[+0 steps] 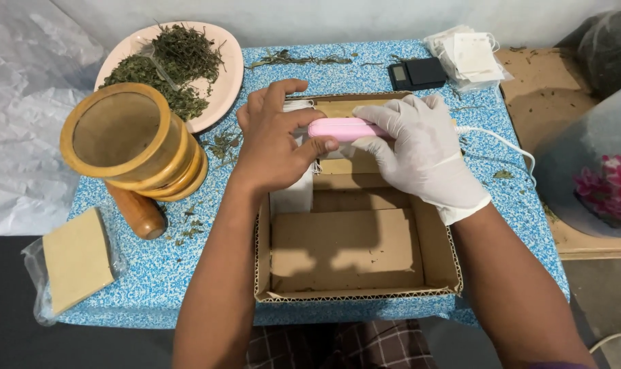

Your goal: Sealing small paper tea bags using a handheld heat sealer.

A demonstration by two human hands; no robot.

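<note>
Over the far end of the cardboard box (pixel 357 254), both hands clench a pink sealer (pixel 341 128) onto a white sachet (pixel 293 195); box otherwise empty, herbs (pixel 174 65) still heaped left of it

Both hands meet at centre; bare left hand (pixel 273 140) fingers curled, gloved right hand (pixel 423 154) closed in grip

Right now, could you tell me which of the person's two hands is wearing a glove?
The right hand wears a white glove and grips the pink handheld device. The left hand is bare, its fingers on the device's other end.
</note>
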